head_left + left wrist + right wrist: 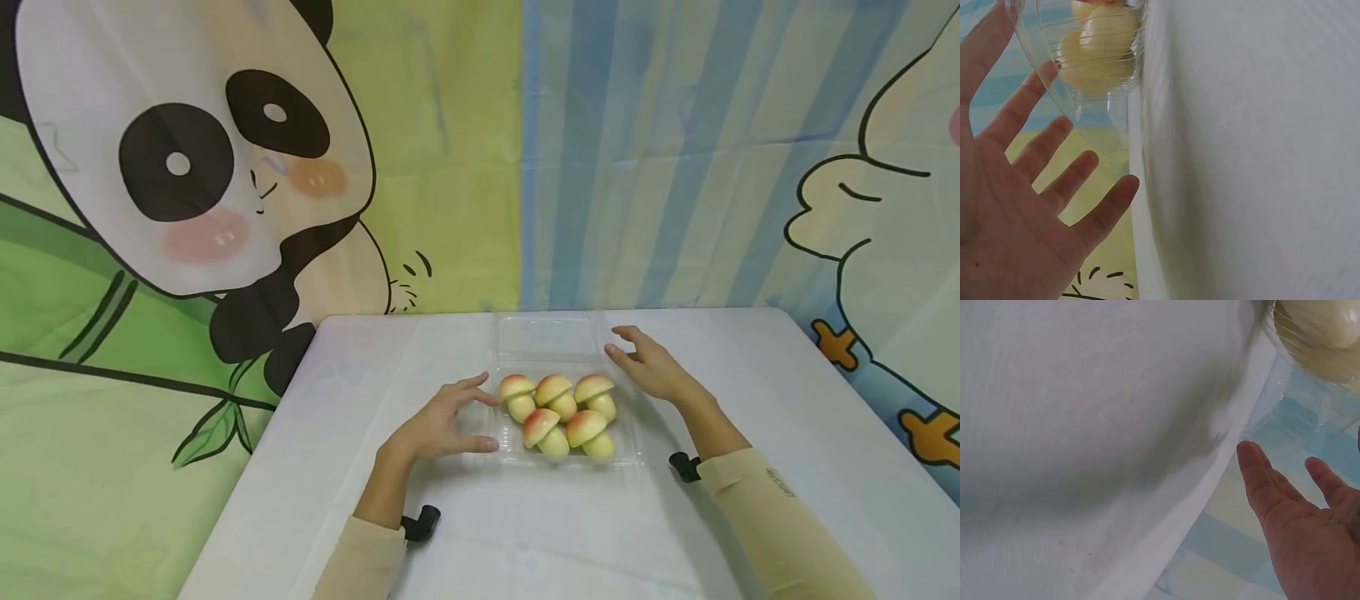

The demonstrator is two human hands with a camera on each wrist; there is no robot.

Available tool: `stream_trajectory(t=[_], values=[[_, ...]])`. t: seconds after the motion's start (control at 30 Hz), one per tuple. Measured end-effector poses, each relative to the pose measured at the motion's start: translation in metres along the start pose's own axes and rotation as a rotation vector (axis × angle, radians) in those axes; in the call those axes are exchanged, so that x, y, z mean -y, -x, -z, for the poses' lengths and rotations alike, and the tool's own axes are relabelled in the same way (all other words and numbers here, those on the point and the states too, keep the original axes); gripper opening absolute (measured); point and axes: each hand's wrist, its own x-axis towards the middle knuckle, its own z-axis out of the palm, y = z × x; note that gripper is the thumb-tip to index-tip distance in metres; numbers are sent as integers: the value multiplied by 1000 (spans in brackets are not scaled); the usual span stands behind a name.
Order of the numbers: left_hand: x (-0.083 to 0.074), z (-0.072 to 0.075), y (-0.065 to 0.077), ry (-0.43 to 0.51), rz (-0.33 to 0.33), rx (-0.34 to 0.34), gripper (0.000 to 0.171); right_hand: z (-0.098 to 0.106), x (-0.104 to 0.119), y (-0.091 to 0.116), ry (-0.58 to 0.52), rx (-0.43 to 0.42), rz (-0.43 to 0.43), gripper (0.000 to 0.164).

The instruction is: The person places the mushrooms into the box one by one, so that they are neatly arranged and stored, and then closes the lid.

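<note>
A clear plastic clamshell box (632, 450) lies on the table with its lid (547, 335) folded back toward the wall. Inside sit several mushroom-shaped pieces (587, 427), pale yellow with reddish tints on their caps. My left hand (442, 423) is at the box's left side, thumb and fingers spread, fingertips right at the rim. In the left wrist view, the fingers of the left hand (1035, 181) reach along the ribbed box wall. My right hand (651, 364) hovers by the back right corner, beside the lid, with thumb and fingers apart and nothing between them.
The white-covered table (525, 542) ends at the back against a printed curtain (450, 150) with a panda and stripes. Each wrist carries a small black camera (422, 523); both sleeves are beige.
</note>
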Motion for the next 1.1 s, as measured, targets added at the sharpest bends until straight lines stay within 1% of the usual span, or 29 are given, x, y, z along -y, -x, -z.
stream_trajectory(t=[0.17,0.33,0.53,0.63,0.8,0.9,1.1], values=[[0,-1,0,-2,0,3,66,-3,-4,-4,-13,36,-40,71],[0,-1,0,-4,0,-2,66,-6,-7,-7,-41,31,-34,69],[0,-1,-1,-4,9,5,66,-7,-9,-7,-164,35,-23,67],[1,-1,-1,-9,13,8,66,-7,-10,-7,-207,38,-14,66],[0,0,-1,-10,8,13,67,-8,-11,-6,-271,10,10,65],[0,-1,-2,-12,0,10,66,-8,-11,-6,-308,-21,28,64],[0,-1,-2,-17,-2,9,65,-4,-6,-6,-374,-99,108,59]])
